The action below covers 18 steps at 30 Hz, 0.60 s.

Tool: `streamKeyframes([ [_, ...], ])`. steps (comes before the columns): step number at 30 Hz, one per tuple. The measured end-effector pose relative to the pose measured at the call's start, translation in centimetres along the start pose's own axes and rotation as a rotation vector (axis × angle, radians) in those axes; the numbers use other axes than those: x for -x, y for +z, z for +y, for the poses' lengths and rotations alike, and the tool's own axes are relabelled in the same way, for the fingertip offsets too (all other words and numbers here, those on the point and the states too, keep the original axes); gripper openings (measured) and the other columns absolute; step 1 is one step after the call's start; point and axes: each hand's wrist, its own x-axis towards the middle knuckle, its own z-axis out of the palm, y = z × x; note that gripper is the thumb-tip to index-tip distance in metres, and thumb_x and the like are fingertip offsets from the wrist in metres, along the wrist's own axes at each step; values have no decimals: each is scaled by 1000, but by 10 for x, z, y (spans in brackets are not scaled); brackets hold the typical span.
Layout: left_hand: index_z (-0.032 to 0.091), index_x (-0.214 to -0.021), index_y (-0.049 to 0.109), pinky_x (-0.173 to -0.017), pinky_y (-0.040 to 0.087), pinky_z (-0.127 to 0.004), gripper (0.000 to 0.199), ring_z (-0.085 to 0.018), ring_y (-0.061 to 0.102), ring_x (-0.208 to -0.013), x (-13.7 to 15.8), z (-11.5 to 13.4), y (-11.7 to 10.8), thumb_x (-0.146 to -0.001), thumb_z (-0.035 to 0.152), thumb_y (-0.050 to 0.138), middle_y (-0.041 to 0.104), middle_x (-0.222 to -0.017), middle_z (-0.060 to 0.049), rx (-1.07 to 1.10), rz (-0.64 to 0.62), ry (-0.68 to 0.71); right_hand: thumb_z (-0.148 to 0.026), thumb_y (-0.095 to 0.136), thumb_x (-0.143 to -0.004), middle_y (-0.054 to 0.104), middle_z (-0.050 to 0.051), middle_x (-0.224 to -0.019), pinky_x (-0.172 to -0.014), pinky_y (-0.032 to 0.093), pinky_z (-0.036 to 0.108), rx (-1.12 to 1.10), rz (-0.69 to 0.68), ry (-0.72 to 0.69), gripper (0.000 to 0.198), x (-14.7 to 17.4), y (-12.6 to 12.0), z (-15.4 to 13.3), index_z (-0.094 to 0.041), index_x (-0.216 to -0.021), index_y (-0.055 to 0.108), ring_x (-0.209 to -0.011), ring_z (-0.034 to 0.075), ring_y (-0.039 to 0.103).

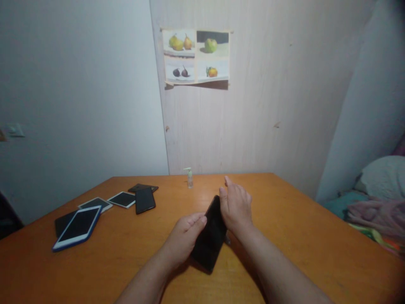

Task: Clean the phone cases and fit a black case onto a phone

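My left hand (186,236) grips a black smartphone (209,242) by its left edge, the thumb lying along the rim. The phone is tilted above the table, its dark glossy face toward me. At the phone's upper right edge is my right hand (236,207), fingers stretched out and thumb against the corner. Part of the phone's right side is hidden behind that hand. Just below the right palm, a small greyish thing (227,240) shows by the phone's edge; I cannot make out what it is.
The wooden table (126,253) bears a blue-cased white tablet (79,226), white-framed devices (122,199), a black phone (145,200) and other dark flat devices at left. A small pump bottle (190,179) stands near the back edge. Fruit pictures (196,57) hang on the wall; bedding (379,211) lies at right.
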Motion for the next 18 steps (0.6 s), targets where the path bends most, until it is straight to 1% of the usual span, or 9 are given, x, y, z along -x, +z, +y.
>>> streamKeyframes([
  [3, 12, -114, 69, -76, 48, -31, 44, -22, 67, -83, 1, -1, -1, -91, 48, 60, 73, -101, -12, -41, 7, -3, -43, 27, -103, 65, 17, -123, -98, 29, 47, 119, 18, 102, 53, -10, -4, 13, -14, -143, 47, -116, 32, 51],
  [5, 12, -111, 69, -75, 48, -31, 44, -22, 67, -82, 1, -1, -1, -92, 50, 57, 73, -99, -13, -47, 8, -5, -44, 27, -103, 65, 18, -123, -96, 30, 47, 140, 41, 186, 54, -18, -7, 22, -13, -142, 49, -115, 33, 52],
  [7, 12, -108, 69, -75, 47, -31, 45, -23, 67, -82, 0, -2, -1, -93, 51, 54, 73, -97, -13, -54, 9, -7, -44, 26, -103, 66, 17, -123, -96, 31, 46, 124, 76, 223, 54, -21, -10, 27, -13, -141, 49, -115, 33, 52],
  [9, 12, -106, 70, -74, 47, -31, 43, -22, 66, -82, 0, -2, -1, -92, 51, 56, 73, -94, -12, -76, 20, -6, -43, 25, -104, 65, 16, -124, -97, 31, 45, 95, 105, 175, 53, -19, -11, 23, -13, -140, 49, -116, 32, 51],
  [11, 12, -104, 71, -74, 46, -30, 41, -22, 65, -82, -1, -3, 0, -91, 49, 59, 72, -92, -11, -105, 22, -2, -42, 25, -104, 64, 16, -126, -100, 29, 45, 77, 103, 63, 53, -12, -9, 12, -13, -141, 49, -118, 30, 50],
  [14, 13, -103, 72, -72, 45, -28, 39, -20, 62, -80, -1, -5, 0, -90, 47, 61, 71, -89, -9, -161, -8, 4, -42, 28, -104, 63, 15, -128, -105, 24, 46, 97, 41, -115, 52, -1, -4, -6, -14, -142, 48, -122, 29, 48],
  [15, 13, -102, 73, -70, 44, -26, 38, -19, 61, -78, -1, -6, 0, -90, 47, 61, 71, -87, -8, -187, -16, 5, -42, 30, -103, 64, 15, -126, -106, 23, 47, 115, 11, -140, 50, 0, -3, -9, -15, -141, 49, -122, 29, 48],
  [16, 13, -99, 73, -68, 43, -26, 37, -18, 60, -76, -1, -7, 0, -90, 47, 61, 71, -86, -7, -212, -21, 4, -41, 32, -103, 65, 16, -124, -105, 22, 47, 137, -19, -137, 49, 0, -3, -11, -16, -140, 51, -120, 30, 49],
  [18, 13, -96, 73, -67, 43, -25, 36, -18, 60, -75, -1, -9, 0, -89, 46, 61, 70, -85, -7, -237, -23, -5, -41, 35, -102, 68, 16, -118, -103, 23, 49, 190, -67, -59, 47, -3, -5, -6, -17, -137, 55, -115, 31, 52],
])
